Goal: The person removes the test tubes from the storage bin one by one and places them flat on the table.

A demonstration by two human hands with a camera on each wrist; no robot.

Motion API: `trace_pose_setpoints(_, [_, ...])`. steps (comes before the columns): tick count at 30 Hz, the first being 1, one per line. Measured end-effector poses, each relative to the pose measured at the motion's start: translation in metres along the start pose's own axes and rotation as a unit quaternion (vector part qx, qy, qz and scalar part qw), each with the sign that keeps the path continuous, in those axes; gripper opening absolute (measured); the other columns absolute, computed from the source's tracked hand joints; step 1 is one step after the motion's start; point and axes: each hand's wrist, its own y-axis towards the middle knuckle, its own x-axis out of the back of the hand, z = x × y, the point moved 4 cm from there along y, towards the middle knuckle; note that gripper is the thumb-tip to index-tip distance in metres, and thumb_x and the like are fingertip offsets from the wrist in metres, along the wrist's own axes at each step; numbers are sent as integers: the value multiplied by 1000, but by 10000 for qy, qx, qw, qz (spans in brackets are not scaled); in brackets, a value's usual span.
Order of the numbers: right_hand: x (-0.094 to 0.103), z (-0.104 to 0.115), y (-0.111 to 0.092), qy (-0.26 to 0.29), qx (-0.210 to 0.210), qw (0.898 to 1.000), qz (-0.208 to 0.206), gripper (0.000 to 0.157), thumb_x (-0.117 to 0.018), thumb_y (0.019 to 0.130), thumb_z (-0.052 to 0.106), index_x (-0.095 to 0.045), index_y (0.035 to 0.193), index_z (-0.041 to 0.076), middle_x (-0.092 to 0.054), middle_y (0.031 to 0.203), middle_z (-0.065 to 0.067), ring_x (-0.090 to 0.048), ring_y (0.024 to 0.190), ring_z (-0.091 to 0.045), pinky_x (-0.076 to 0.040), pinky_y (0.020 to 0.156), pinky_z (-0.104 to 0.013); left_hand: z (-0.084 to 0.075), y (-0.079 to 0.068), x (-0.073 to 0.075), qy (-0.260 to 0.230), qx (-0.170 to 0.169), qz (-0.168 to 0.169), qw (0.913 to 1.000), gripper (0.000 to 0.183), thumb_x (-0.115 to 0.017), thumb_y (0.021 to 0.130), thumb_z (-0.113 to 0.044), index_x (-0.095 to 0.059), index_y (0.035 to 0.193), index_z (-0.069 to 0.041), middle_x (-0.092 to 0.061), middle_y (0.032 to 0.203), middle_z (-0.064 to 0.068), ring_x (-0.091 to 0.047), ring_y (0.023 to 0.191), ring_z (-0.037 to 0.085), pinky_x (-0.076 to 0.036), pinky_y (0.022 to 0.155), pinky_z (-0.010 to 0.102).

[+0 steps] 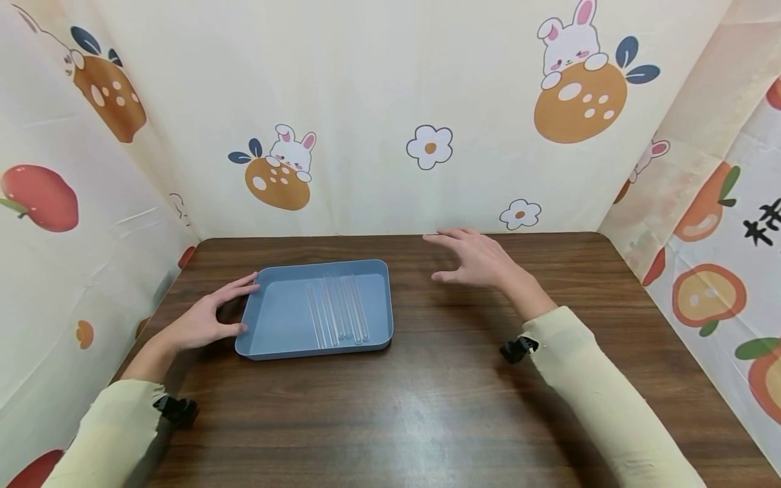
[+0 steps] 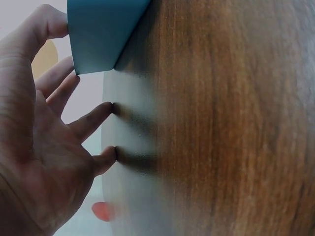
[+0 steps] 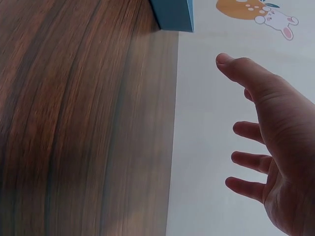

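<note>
A shallow blue tray (image 1: 281, 312) stands on the left half of the table in the head view. Several slim, clear test tubes (image 1: 339, 312) lie side by side on its floor, right of its middle. My left hand (image 1: 204, 318) is at the tray's left end with thumb and fingers spread, their tips right at the rim. In the left wrist view, the thumb and two fingers of that hand (image 2: 54, 123) meet the tray's corner (image 2: 98, 34). My right hand (image 1: 476, 259) hovers apart from the tray, to its right, fingers spread and holding nothing.
The dark wood table (image 1: 427, 407) runs back to a cream curtain (image 1: 366, 81) printed with rabbits, fruit and flowers. Similar printed cloth hangs along both sides. A small black device (image 1: 175, 410) sits at the left wrist, another (image 1: 518, 349) at the right.
</note>
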Motion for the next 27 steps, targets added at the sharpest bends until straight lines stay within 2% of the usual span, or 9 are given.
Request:
trace_pose_setpoints(2, [0,5,3,-18,52,10000,-6,84,-84,96,56,-51,170,32,-52,176,-12,-49,161,-46,-52,116,-71,1,0,0,1,4,2,10000,74,-87,95,-15,-58,163,-11,-34,179,-26,-23,150,-28,-34,123,64])
trace_pose_setpoints(7, [-1,17,10,-53,174,9998,50,85,-84,97,55,-50,171,32,-51,178,-10,-49,161,-45,-53,116,-71,2,0,0,-97,62,47,9999,75,-87,95,-14,-58,163,-10,-33,180,-24,-25,155,-22,-32,122,77])
trace_pose_setpoints(13, [-2,33,17,-84,363,9993,81,83,-84,97,53,-51,170,31,-51,177,-10,-50,161,-43,-53,118,-68,1,0,0,-114,170,108,9997,75,-87,95,-15,-57,164,-9,-33,184,-11,-30,167,3,-31,122,81])
trace_pose_setpoints(15, [-3,38,19,-80,434,9990,71,82,-84,97,53,-52,170,31,-52,177,-11,-51,160,-43,-53,119,-68,0,0,0,-109,189,121,9997,75,-87,95,-15,-56,164,-9,-32,185,-10,-30,168,6,-31,122,82])
trace_pose_setpoints(17, [-4,41,21,-108,483,9987,94,82,-84,98,53,-52,170,31,-52,177,-10,-51,160,-43,-52,119,-67,0,0,0,-98,166,120,9997,75,-87,96,-15,-56,164,-9,-32,185,-9,-30,167,2,-31,122,81])
trace_pose_setpoints(22, [-7,49,23,-71,501,9985,191,82,-84,98,53,-51,171,31,-49,179,-10,-49,162,-42,-52,119,-67,0,0,-1,-98,104,83,9999,75,-88,95,-15,-57,164,-10,-33,183,-17,-25,156,-20,-32,123,74])
trace_pose_setpoints(27, [-7,58,28,144,459,9986,211,83,-83,99,50,-48,172,31,-49,179,-11,-49,162,-44,-50,121,-68,2,0,-1,-113,75,46,9999,75,-87,95,-15,-57,164,-11,-32,179,-28,-25,153,-24,-32,123,75])
